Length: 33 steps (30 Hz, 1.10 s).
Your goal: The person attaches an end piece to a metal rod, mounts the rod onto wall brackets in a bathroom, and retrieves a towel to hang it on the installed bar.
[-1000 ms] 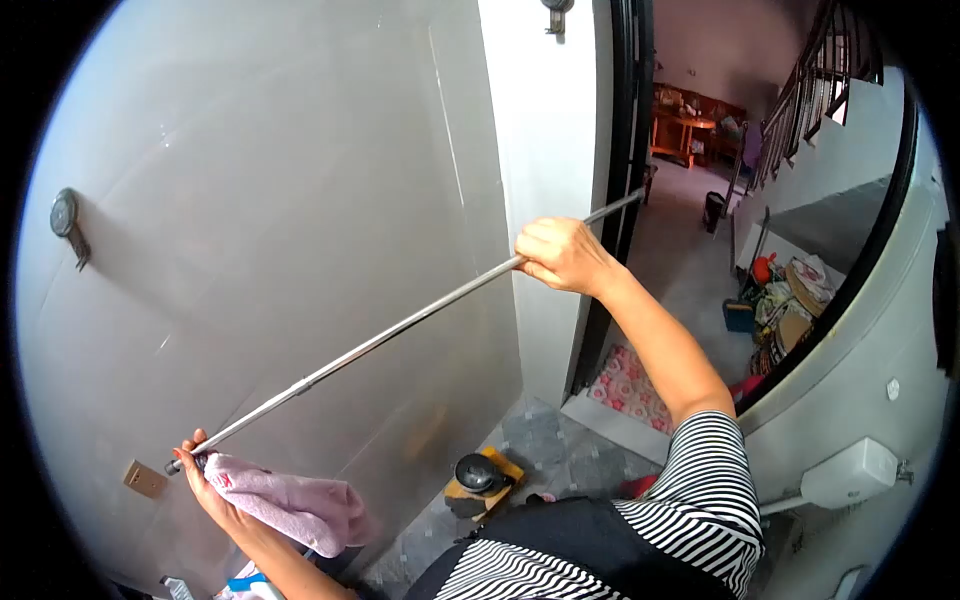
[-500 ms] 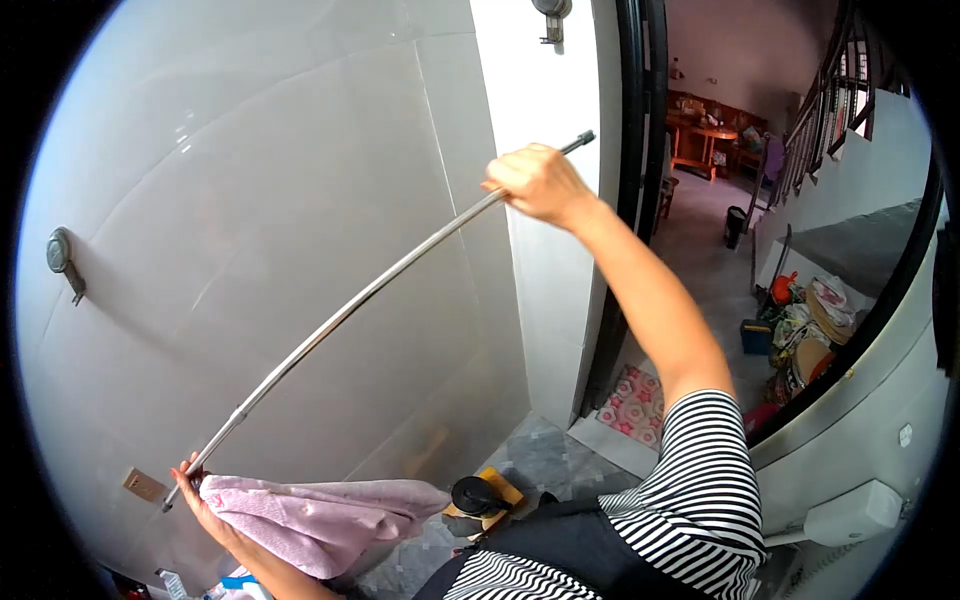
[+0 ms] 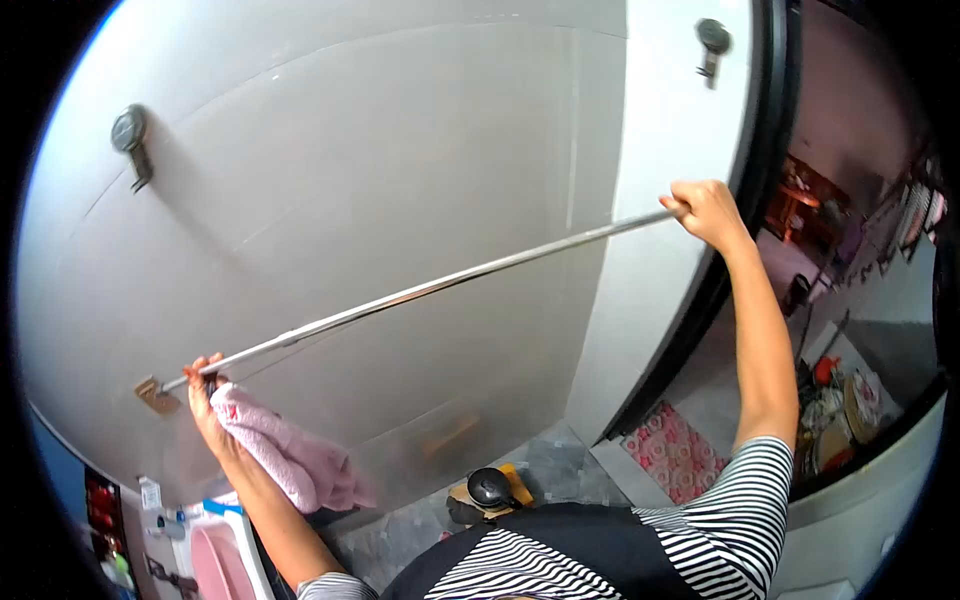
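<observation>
I'd move the right hand (image 3: 705, 212) and left hand (image 3: 205, 390) together, so the jointed metal rod (image 3: 440, 284) stays steady and its lower end doesn't scrape the wall. The right is closed in a fist around the rod's upper end; the left has its fingers curled around the lower end. A pink towel (image 3: 290, 450) hangs by that hand, below the rod; how it's gripped, I can't tell. Two wall brackets (image 3: 130, 130) sit above the rod.

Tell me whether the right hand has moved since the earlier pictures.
Yes: the right hand has moved rightward across the white pillar, toward the dark door frame.
</observation>
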Each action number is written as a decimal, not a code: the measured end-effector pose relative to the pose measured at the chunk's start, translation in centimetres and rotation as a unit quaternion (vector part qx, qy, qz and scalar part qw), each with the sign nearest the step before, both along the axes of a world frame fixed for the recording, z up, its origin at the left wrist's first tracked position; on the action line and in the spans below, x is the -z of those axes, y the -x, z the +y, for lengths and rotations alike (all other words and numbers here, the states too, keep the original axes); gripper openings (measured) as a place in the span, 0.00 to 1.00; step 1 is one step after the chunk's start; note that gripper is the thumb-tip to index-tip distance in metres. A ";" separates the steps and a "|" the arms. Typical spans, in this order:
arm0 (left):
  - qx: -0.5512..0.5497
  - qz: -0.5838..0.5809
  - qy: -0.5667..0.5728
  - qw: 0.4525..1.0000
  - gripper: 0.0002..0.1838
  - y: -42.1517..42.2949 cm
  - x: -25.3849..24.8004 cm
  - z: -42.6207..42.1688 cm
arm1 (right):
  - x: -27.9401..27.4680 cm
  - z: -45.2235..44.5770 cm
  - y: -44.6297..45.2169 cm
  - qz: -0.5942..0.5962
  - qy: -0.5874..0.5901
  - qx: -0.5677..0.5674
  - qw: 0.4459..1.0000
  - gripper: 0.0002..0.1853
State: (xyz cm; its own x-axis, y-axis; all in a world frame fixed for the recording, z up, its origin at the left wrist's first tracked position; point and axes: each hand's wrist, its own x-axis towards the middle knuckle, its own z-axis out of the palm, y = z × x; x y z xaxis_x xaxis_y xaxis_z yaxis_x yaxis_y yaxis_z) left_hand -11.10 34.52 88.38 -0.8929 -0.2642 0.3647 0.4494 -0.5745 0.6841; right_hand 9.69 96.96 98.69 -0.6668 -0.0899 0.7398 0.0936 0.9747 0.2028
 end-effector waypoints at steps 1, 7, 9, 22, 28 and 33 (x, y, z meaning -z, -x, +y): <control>0.004 0.017 0.006 1.000 0.14 0.2 0.0 -0.1 | 0.2 -1.1 0.3 -0.029 0.023 -0.006 0.999 0.20; 0.082 0.028 0.116 0.989 0.18 -1.0 -0.3 5.8 | 0.6 -12.2 4.8 -0.081 0.025 -0.117 0.990 0.10; 0.158 0.023 0.081 0.984 0.18 -2.0 -0.9 8.2 | 0.4 -16.3 6.6 -0.084 0.020 -0.145 0.986 0.07; 0.072 0.006 0.198 0.978 0.19 -1.8 0.4 9.8 | 3.3 -28.2 12.8 -0.019 -0.121 -0.271 0.955 0.08; -0.024 -0.051 0.106 0.993 0.21 -2.1 0.9 9.2 | 2.8 -20.6 9.2 -0.013 -0.148 -0.200 0.968 0.05; -0.132 -0.151 0.049 0.978 0.20 2.2 1.4 3.2 | 2.2 -8.5 7.3 0.028 -0.132 -0.062 0.989 0.13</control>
State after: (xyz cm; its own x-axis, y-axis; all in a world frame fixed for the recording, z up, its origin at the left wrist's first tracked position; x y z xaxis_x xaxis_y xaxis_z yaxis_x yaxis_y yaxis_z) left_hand -13.30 37.69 87.00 -0.8690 -0.4776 0.1291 0.3420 -0.3914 0.8543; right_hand 2.39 88.47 96.46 -0.5971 -0.3639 0.7149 -0.0047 0.8928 0.4505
